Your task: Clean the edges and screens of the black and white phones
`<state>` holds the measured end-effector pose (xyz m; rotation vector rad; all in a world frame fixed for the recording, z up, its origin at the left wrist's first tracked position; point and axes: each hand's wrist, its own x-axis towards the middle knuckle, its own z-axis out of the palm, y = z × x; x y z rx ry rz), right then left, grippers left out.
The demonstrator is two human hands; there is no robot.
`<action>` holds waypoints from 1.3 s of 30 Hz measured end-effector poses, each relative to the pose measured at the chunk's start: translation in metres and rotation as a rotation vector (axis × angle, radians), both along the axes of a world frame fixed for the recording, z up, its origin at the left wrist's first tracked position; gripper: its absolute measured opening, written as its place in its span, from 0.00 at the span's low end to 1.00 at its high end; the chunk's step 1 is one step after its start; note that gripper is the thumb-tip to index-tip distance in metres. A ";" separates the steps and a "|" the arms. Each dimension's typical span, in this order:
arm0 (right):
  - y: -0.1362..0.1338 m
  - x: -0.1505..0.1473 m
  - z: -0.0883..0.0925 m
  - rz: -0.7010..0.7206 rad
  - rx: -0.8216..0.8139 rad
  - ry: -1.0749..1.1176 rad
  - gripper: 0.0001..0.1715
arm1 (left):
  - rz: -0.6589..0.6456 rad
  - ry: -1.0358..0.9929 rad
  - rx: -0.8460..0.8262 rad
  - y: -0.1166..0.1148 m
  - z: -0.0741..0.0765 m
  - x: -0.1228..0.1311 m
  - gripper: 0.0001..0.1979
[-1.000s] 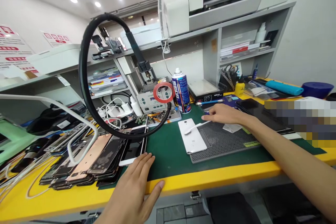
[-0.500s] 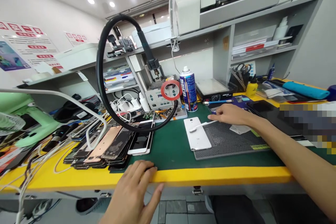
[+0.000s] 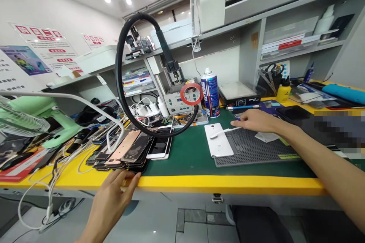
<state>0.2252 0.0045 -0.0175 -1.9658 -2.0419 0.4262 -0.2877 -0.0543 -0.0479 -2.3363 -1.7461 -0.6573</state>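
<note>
A white phone [image 3: 219, 141] lies back up on the right part of the green mat. My right hand [image 3: 253, 120] is closed on the handle of a slim white brush [image 3: 225, 133], whose head rests over the upper part of the phone's back. At the yellow front edge of the bench, my left hand [image 3: 114, 188] has its thumb apart from the fingers. Its fingertips are beside the front of a stack of dismantled phones [image 3: 128, 148], and I see nothing held in it. A white-framed phone [image 3: 158, 147] leans flat at the stack's right.
Behind the mat stand a blue spray can [image 3: 210, 95], red tape roll [image 3: 191, 87] and hot-air station with a looping black hose [image 3: 119, 64]. A grey perforated pad [image 3: 256, 148] lies under my right forearm. Tangled white cables [image 3: 57, 159] and a green fan [image 3: 54, 117] are left.
My left hand has shifted left along the bench edge, to the stack of phones. My right hand keeps the brush over the white phone. The view has turned slightly left.
</note>
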 end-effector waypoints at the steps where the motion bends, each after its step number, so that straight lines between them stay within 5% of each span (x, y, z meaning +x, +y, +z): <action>1: 0.000 0.000 0.000 -0.002 0.002 -0.001 0.36 | -0.004 0.007 -0.006 0.002 0.002 0.001 0.20; 8: 0.000 0.000 0.000 0.000 0.007 0.007 0.36 | -0.034 0.078 -0.042 0.007 0.009 -0.006 0.21; 21: -0.001 -0.001 0.001 0.012 0.017 -0.002 0.36 | -0.081 0.201 0.190 0.001 0.009 0.004 0.27; 29: -0.002 0.001 0.001 0.005 0.024 0.013 0.35 | 0.002 0.210 0.079 0.001 0.018 0.007 0.23; 33: -0.003 0.000 0.001 0.006 0.025 0.015 0.34 | 0.103 0.166 0.253 0.010 0.031 0.011 0.25; 39: -0.004 0.000 0.001 0.015 0.047 0.015 0.33 | 0.245 0.209 -0.055 0.039 0.049 0.020 0.35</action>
